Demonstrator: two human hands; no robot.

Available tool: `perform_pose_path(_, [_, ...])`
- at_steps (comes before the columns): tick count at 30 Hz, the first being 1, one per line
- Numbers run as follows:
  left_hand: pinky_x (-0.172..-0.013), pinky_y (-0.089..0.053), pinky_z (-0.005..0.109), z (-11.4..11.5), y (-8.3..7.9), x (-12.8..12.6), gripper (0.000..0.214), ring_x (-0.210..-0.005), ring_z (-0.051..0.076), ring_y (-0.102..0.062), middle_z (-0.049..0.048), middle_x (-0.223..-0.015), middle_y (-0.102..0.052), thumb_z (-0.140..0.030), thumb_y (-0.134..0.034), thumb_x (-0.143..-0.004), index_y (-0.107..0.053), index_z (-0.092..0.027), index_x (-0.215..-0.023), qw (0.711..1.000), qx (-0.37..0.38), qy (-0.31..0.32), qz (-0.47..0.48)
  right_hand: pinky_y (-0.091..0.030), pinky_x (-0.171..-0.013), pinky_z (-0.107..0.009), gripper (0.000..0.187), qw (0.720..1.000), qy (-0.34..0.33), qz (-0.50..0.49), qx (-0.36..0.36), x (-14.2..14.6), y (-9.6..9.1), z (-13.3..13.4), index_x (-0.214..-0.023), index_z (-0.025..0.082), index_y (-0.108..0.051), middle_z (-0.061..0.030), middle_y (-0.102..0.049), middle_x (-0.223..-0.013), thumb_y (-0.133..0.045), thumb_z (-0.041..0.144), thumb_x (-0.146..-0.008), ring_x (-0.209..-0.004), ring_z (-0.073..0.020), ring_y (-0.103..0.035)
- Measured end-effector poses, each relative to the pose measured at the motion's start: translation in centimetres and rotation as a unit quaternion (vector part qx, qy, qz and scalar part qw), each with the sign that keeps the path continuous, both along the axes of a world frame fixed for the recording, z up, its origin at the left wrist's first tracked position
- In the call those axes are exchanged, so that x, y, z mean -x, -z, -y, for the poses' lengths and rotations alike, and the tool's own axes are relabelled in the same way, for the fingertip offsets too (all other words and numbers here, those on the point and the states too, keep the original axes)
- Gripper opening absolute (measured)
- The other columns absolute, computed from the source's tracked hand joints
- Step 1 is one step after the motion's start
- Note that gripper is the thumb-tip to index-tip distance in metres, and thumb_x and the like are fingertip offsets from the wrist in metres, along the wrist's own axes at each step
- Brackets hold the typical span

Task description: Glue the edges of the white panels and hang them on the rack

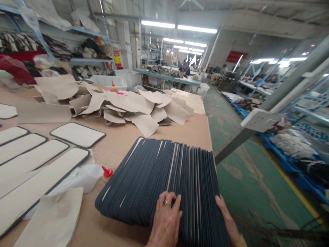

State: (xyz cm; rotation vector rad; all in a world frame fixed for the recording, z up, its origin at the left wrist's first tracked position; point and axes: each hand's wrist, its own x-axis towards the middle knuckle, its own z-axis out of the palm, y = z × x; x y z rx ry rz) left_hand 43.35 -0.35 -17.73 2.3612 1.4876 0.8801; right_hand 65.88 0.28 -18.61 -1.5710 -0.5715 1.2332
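Note:
A long row of thin, flat panels with dark blue edges [144,171] stands packed on edge at the table's right side. Pale faces show as narrow strips between some of them. My left hand [166,218], with a ring on one finger, grips the row from above with bent fingers near its front middle. Against the right end of the row presses my right hand [227,216], its fingers along the outermost panel and partly hidden. Left of the row lies a white panel with a dark border [78,134], and several similar ones overlap beside it.
Loose beige sheets [138,103] are heaped across the back of the table [190,128]. A red-capped bottle [107,172] and a white plastic bag [79,178] sit left of the row. A slanted metal post with a socket box [260,120] rises just beyond the right edge.

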Motion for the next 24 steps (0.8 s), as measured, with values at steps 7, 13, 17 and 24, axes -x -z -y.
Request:
perform_pose_path(7, [-0.087,-0.051,0.043,-0.08,-0.22,0.00,0.043,-0.106,0.025,-0.046,0.0113,-0.108,-0.052,-0.004,-0.047,-0.077,-0.053,-0.015,-0.118,1.000,0.005,0.005,0.000,-0.009,-0.114,-0.028,0.086,1.000,-0.005,-0.006,0.007,0.01,0.01,0.09,-0.137,0.019,-0.033,0.0014,-0.021,-0.150,-0.058,0.064,-0.069,-0.137,-0.0143,-0.015])
perform_pose_path(13, [-0.089,-0.050,0.043,0.14,-0.37,0.12,0.044,-0.108,0.025,-0.046,0.0118,-0.110,-0.051,-0.005,-0.045,-0.079,-0.051,-0.014,-0.121,1.000,0.001,-0.002,-0.001,-0.014,-0.114,-0.036,0.076,1.000,0.010,-0.020,0.004,0.38,-0.42,0.12,-0.133,0.021,-0.040,0.0005,-0.038,-0.142,-0.059,0.060,-0.071,-0.135,-0.0198,-0.025])
perform_pose_path(17, [-0.091,-0.050,0.044,0.22,-0.31,0.11,0.045,-0.109,0.026,-0.046,0.0117,-0.113,-0.051,-0.005,-0.045,-0.079,-0.049,-0.013,-0.123,1.000,-0.005,-0.012,-0.014,-0.011,-0.114,-0.040,0.074,1.000,0.006,-0.017,-0.007,0.26,-0.22,0.18,-0.134,0.023,-0.040,0.0007,-0.043,-0.138,-0.058,0.059,-0.072,-0.136,-0.0209,-0.021])
perform_pose_path(24, [-0.092,-0.051,0.042,0.26,-0.30,0.19,0.045,-0.111,0.026,-0.047,0.0146,-0.116,-0.052,-0.005,-0.045,-0.079,-0.048,-0.008,-0.124,0.999,-0.019,-0.020,-0.021,-0.008,-0.114,-0.038,0.074,1.000,0.018,0.002,-0.007,0.03,0.21,0.04,-0.133,0.021,-0.042,0.0001,-0.040,-0.140,-0.059,0.059,-0.071,-0.137,-0.0199,-0.015])
